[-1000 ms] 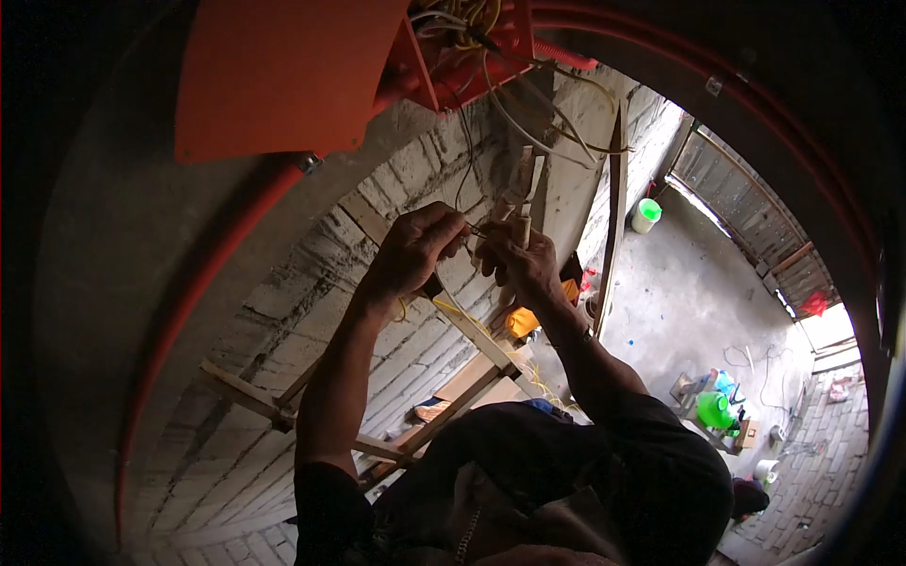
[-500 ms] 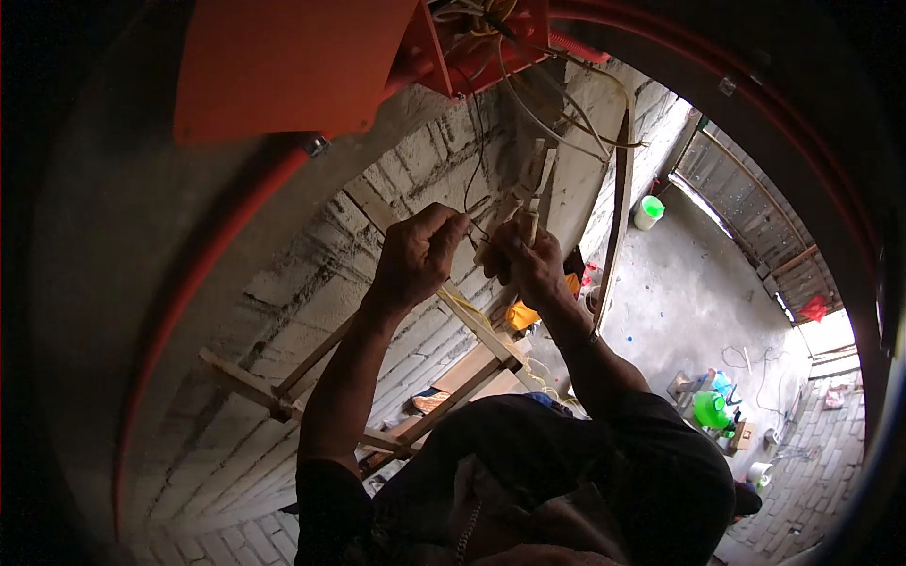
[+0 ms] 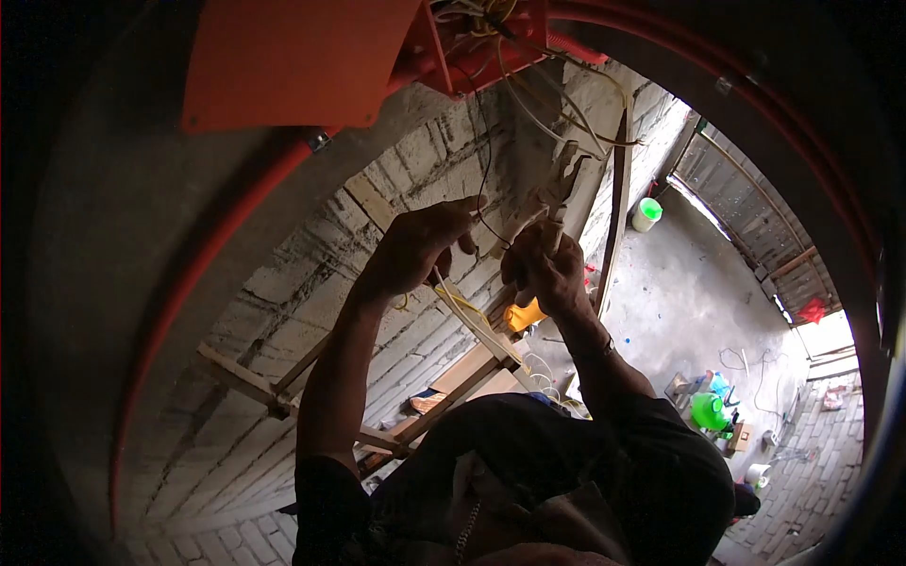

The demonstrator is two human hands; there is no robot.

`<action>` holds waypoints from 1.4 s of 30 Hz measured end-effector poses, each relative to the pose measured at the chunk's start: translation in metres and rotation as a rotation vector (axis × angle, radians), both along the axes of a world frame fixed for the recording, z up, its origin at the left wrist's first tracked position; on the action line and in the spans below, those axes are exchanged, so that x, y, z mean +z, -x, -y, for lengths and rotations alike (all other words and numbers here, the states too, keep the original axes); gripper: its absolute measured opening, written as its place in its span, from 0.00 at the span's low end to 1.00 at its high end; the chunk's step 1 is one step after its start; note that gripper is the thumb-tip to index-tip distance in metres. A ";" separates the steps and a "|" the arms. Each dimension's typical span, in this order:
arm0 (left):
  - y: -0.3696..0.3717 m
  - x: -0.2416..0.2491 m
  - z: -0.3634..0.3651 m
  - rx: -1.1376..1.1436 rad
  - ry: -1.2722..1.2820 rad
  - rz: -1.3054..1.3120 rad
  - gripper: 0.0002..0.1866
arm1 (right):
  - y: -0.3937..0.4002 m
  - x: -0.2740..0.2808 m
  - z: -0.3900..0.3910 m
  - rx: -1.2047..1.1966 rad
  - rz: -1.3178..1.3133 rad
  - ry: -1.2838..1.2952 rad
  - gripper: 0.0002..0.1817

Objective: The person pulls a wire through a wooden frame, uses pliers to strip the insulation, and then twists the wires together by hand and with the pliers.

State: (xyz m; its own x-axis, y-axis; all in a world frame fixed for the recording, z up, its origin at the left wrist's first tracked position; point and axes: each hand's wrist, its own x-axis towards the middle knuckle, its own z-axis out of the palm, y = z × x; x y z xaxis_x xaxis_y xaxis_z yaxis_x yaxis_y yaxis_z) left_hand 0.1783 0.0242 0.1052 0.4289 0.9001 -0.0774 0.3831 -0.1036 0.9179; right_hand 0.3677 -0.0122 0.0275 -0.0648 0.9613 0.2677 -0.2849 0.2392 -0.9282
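Observation:
A thin dark wire hangs from the red junction box down between my hands. My left hand is beside the wire, thumb and index finger apart, with a pale wire end showing below its fingers. My right hand is closed around the pale handles of a pliers-like tool, whose jaws point up toward the box. The dark wire's lower end reaches the right fingers. Several white and yellow wires dangle from the box above the tool.
An orange-red cover hangs beside the box, with red conduit running along the ceiling. Wooden scaffold poles cross below. On the floor stand a bucket and a green container.
My left hand has loosened its pinch and its fingers have spread beside the wire. The right hand and the tool have moved slightly right, and the tool has turned.

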 end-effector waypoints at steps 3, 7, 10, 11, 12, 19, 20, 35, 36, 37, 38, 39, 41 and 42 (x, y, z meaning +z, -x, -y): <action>-0.003 0.001 -0.001 -0.105 0.071 0.169 0.19 | 0.000 -0.003 0.002 0.013 -0.024 -0.007 0.15; -0.003 -0.002 -0.005 -0.270 0.068 0.067 0.16 | 0.000 -0.001 0.003 0.014 0.028 -0.017 0.15; -0.007 0.012 0.001 -0.176 0.054 0.065 0.14 | -0.003 0.002 0.004 0.046 0.017 -0.042 0.15; -0.009 0.017 0.003 -0.100 0.040 0.066 0.13 | -0.005 0.004 0.003 0.053 0.048 -0.044 0.15; -0.006 0.013 -0.005 -0.131 -0.054 0.189 0.15 | -0.006 0.004 0.003 0.061 0.078 -0.046 0.15; -0.007 0.017 -0.004 -0.045 -0.074 0.133 0.15 | -0.007 0.011 0.015 0.020 0.107 -0.098 0.17; -0.009 0.017 -0.001 -0.016 -0.071 0.118 0.15 | -0.008 0.012 0.016 0.011 0.027 -0.135 0.18; -0.021 -0.036 -0.011 0.055 -0.536 0.268 0.12 | -0.025 0.056 0.007 -0.350 0.113 -0.333 0.12; -0.018 -0.033 -0.010 0.060 -0.534 0.274 0.12 | -0.028 0.039 0.006 -0.398 0.063 -0.248 0.10; -0.015 -0.031 -0.008 0.065 -0.457 0.304 0.12 | -0.032 0.025 0.006 -0.405 0.055 -0.211 0.10; -0.012 -0.031 -0.006 0.071 -0.380 0.333 0.12 | -0.034 0.012 0.006 -0.412 0.047 -0.173 0.11; -0.011 -0.032 -0.007 0.084 -0.324 0.360 0.13 | -0.031 0.001 0.007 -0.421 0.061 -0.135 0.13; -0.014 -0.028 -0.003 0.115 -0.261 0.366 0.13 | -0.021 -0.030 0.008 -0.268 -0.116 -0.192 0.16; -0.016 -0.025 -0.001 0.138 -0.199 0.370 0.13 | -0.012 -0.034 0.013 -0.211 -0.161 -0.165 0.17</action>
